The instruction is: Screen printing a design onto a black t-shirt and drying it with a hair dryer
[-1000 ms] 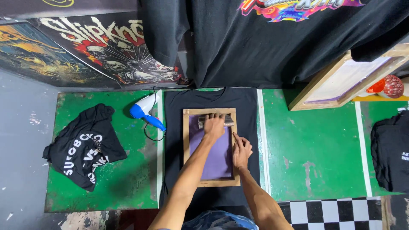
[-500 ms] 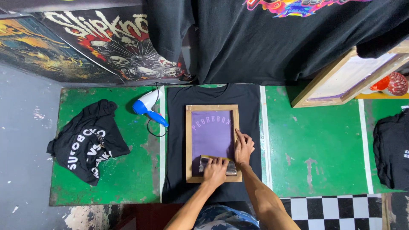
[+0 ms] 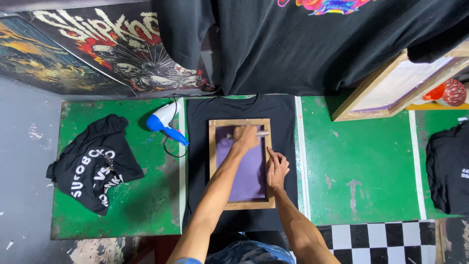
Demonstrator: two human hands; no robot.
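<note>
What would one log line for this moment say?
left hand: grips squeegee, top of purple screen | right hand: presses wooden frame | under: black shirt

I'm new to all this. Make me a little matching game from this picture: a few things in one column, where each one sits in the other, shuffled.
Things:
1. hair dryer
2. crumpled black shirt
3. wooden screen frame
4. left hand

Places:
A. flat on the black shirt spread on the table
B. far left of the green table top
C. at the far end of the purple mesh, in a grip on the squeegee
D. between the crumpled shirt and the spread shirt

Pairs: 1-D, 2-B, 3-A, 4-C
</note>
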